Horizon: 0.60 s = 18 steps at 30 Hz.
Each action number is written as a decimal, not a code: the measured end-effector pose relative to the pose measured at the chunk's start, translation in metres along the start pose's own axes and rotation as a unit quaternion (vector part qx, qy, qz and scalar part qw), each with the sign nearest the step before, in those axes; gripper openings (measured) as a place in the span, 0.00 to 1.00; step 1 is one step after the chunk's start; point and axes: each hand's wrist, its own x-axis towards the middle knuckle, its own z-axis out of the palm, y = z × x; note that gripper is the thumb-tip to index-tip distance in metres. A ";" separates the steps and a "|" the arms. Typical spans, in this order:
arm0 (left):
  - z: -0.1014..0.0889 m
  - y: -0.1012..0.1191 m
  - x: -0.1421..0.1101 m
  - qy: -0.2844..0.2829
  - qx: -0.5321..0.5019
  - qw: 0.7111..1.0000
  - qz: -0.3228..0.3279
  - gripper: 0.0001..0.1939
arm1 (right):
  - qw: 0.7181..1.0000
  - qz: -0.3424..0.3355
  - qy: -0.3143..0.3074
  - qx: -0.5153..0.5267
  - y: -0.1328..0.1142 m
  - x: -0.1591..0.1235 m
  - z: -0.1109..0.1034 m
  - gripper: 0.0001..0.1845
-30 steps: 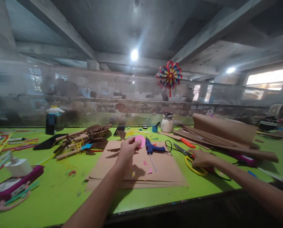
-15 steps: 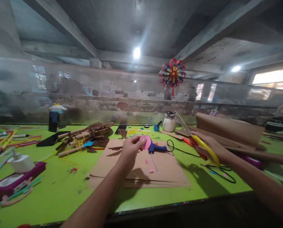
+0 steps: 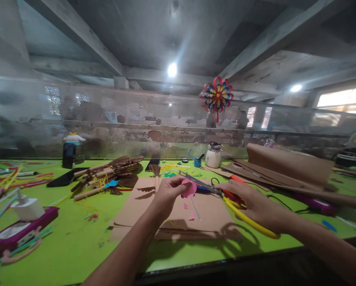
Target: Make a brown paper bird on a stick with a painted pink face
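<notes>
Between thumb and fingers, my left hand (image 3: 170, 194) pinches a round pink paper disc (image 3: 189, 188). My right hand (image 3: 252, 202) is wrapped round the handles of a pair of scissors (image 3: 233, 202), yellow and red-orange. The blades point left and reach the upper edge of the disc; whether they touch it I cannot tell. Behind the blades, a blue glue gun (image 3: 204, 189) is mostly hidden, with a clear glue stick (image 3: 196, 210) in front of it. Small pink paper scraps (image 3: 191, 216) lie on brown paper sheets (image 3: 136, 214) below my hands.
A bundle of brown paper brooms (image 3: 106, 174) lies to the left, near a purple power strip (image 3: 25, 224) with a white plug. At the back stand a white jug (image 3: 213, 155) and a small blue pot (image 3: 197, 162). Rolled brown paper (image 3: 288, 165) covers the right side.
My right hand has brought the scissors down and left, from raised at the right to the pink disc. My left hand still holds the disc, shifted slightly right and lower.
</notes>
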 end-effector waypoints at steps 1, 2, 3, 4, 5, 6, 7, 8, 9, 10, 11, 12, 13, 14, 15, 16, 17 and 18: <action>0.000 0.000 0.000 -0.001 -0.001 1.000 0.004 0.07 | 1.000 0.004 0.002 -0.003 -0.001 -0.001 -0.001 0.22; 0.001 -0.001 0.000 0.000 -0.001 1.000 0.008 0.07 | 1.000 0.007 0.004 -0.007 -0.001 -0.001 -0.001 0.23; 0.001 -0.001 0.000 0.002 0.001 1.000 0.012 0.07 | 1.000 0.009 0.006 -0.013 -0.001 -0.002 -0.001 0.25; 0.001 -0.002 0.000 0.005 0.004 1.000 0.015 0.07 | 1.000 0.010 0.007 -0.018 -0.001 -0.003 -0.001 0.26; 0.001 -0.002 0.000 0.008 0.007 1.000 0.016 0.07 | 1.000 0.011 0.008 -0.023 -0.001 -0.004 -0.001 0.27; 0.001 -0.003 0.000 0.011 0.010 1.000 0.017 0.07 | 0.999 0.012 0.010 -0.028 0.000 -0.005 0.000 0.27; 0.001 -0.003 0.001 0.015 0.011 1.000 0.017 0.07 | 0.999 0.015 0.014 -0.033 0.000 -0.006 0.000 0.27; 0.002 -0.003 0.001 0.019 0.010 1.000 0.018 0.06 | 0.999 0.017 0.020 -0.038 0.001 -0.007 0.000 0.28; 0.002 -0.003 0.001 0.021 0.007 1.000 0.019 0.06 | 0.998 0.020 0.027 -0.043 0.002 -0.008 0.001 0.28; 0.002 -0.004 0.001 0.021 0.005 1.000 0.021 0.06 | 0.998 0.021 0.034 -0.047 0.002 -0.009 0.001 0.29; 0.002 -0.004 0.001 0.021 0.002 1.000 0.023 0.06 | 0.998 0.023 0.039 -0.049 0.002 -0.010 0.001 0.30; 0.002 -0.004 0.001 0.021 0.000 0.999 0.024 0.05 | 0.998 0.024 0.039 -0.050 0.002 -0.010 0.001 0.31; 0.001 -0.004 0.001 0.022 -0.001 0.999 0.024 0.05 | 0.998 0.026 0.037 -0.049 0.002 -0.010 0.001 0.31; 0.001 -0.004 0.001 0.022 -0.002 0.999 0.023 0.05 | 0.998 0.028 0.033 -0.046 0.002 -0.010 0.001 0.30; 0.001 -0.005 0.001 0.022 -0.002 0.999 0.023 0.05 | 0.998 0.030 0.028 -0.043 0.002 -0.010 0.000 0.29; 0.001 -0.005 0.001 0.022 -0.003 0.999 0.023 0.05 | 0.999 0.028 0.023 -0.040 0.001 -0.010 0.000 0.28; 0.000 -0.005 0.002 0.020 -0.003 0.999 0.025 0.06 | 0.999 0.025 0.019 -0.037 0.001 -0.009 0.000 0.28; 0.000 -0.005 0.002 0.018 -0.002 0.999 0.027 0.06 | 0.999 0.021 0.016 -0.035 0.001 -0.009 0.001 0.28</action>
